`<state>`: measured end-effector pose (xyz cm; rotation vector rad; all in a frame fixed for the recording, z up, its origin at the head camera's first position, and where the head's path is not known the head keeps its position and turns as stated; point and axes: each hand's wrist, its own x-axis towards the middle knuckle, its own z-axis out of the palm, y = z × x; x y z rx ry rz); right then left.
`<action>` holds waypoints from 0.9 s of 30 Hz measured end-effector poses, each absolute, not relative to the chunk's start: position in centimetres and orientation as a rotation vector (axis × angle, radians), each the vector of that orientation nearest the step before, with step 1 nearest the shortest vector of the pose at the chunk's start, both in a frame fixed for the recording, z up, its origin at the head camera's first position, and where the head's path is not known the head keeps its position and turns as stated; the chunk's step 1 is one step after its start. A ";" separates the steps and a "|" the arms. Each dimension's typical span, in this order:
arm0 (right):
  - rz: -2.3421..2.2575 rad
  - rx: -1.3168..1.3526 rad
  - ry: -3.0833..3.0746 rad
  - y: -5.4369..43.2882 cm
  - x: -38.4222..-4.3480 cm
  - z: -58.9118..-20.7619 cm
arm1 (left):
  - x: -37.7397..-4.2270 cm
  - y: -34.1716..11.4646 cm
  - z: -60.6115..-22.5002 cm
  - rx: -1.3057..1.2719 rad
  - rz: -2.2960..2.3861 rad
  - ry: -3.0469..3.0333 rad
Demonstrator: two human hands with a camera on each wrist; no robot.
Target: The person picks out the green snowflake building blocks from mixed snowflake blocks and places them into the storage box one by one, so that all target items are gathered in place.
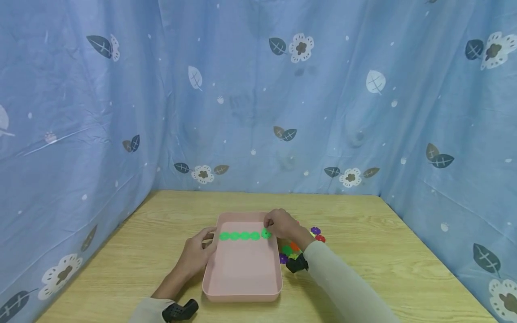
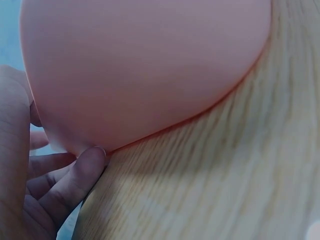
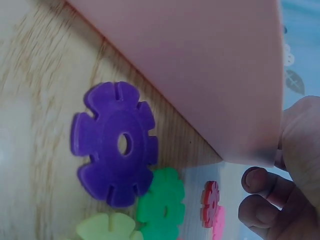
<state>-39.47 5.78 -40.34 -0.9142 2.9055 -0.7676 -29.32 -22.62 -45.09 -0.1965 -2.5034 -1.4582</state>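
Note:
A pink tray (image 1: pixel 242 297) stands on the table. Across its far part runs a row of several green flower-shaped plastic pieces (image 1: pixel 244 236). At the right end of that row, set a little apart, my right hand (image 1: pixel 282 223) pinches another green flower-shaped piece (image 1: pixel 265 233) over the tray. In the right wrist view, the tray wall hides this piece and part of the fingers. My left hand (image 1: pixel 196 253) holds the tray's left side, its thumb (image 2: pixel 90 167) against the outer wall and the other fingers by the rim.
Right of the tray lie loose flower-shaped pieces: purple (image 3: pixel 115 145), green (image 3: pixel 162 205), pale yellow (image 3: pixel 107 227), red (image 3: pixel 210 202) and orange (image 1: pixel 294 246). My right forearm partly covers them. A blue patterned curtain (image 1: pixel 258 98) surrounds the wooden table (image 1: pixel 363 251) at the back and sides.

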 end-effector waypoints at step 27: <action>-0.669 -0.860 2.903 5.1 -40.2 -40.8 | -29.3 -22.5 -45.2 -0.211 -1.474 -2.495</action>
